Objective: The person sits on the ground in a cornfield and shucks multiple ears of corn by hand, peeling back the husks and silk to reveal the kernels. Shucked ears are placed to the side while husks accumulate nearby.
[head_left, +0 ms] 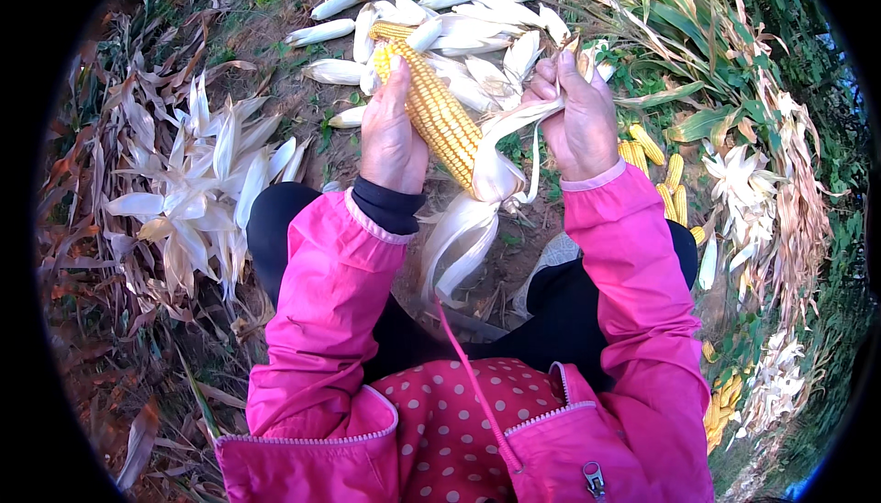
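An ear of corn (439, 116) with bare yellow kernels lies slanted in front of me, its husk (496, 173) peeled back toward its lower end. My left hand (395, 131) is closed around the upper part of the ear, thumb along the kernels. In my right hand (580, 117) the fingers are pinched on a strip of pale husk that runs down to the base of the ear. More loose husk leaves hang below the ear, over my lap.
Several ears in pale husks (450, 35) lie in a pile on the soil ahead. Peeled husks (197, 182) are heaped at the left. Bare yellow cobs (674, 177) lie at the right, with more farther back (723, 407). Dry stalks (679, 16) stretch along the far right.
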Demonstrator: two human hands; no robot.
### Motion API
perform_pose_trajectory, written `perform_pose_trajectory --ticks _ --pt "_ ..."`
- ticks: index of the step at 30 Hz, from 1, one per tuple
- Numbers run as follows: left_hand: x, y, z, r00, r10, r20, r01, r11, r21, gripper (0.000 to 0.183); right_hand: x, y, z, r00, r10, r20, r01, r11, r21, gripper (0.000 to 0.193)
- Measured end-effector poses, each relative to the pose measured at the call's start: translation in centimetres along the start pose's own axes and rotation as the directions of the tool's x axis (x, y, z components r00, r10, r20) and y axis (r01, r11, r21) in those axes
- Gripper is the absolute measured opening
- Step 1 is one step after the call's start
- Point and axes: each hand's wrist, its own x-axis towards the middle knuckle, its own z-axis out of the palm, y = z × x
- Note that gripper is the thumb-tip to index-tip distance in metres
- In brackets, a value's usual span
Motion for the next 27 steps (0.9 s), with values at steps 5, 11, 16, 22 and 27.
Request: perform_pose_trajectory --ticks 5,11,16,22,27 --pt "1.9 5.7 -1.5 0.956 0.248 -0.159 -0.263 0.961 -0.085 0.033 -0.8 -3.8 -1.3 0.952 0.295 0.083 -0.199 0.801 -0.565 0.016" --pt "1.2 5.0 -1.0 0.952 0.3 -0.057 -0.303 0.952 -0.051 0.039 -0.8 0.1 -3.2 0.898 0.355 0.259 0.155 0.295 -0.943 0.073" --pt "-1.3 4.8 1.6 0.968 0.226 0.11 -0.223 0.974 -0.045 0.041 -1.6 1.1 -0.6 0.765 0.432 0.478 0.232 0.508 -0.83 0.089" --pt "-2.6 4.8 3.5 0.935 0.143 0.323 -0.156 0.988 0.015 0.046 -3.9 6.0 -0.5 0.602 0.672 0.432 -0.098 0.598 -0.795 0.048" --pt "-3.1 4.8 3.1 0.88 0.15 0.45 -0.295 0.916 0.272 0.037 -5.6 7.4 -0.7 0.758 0.539 0.366 0.008 0.553 -0.833 0.035"
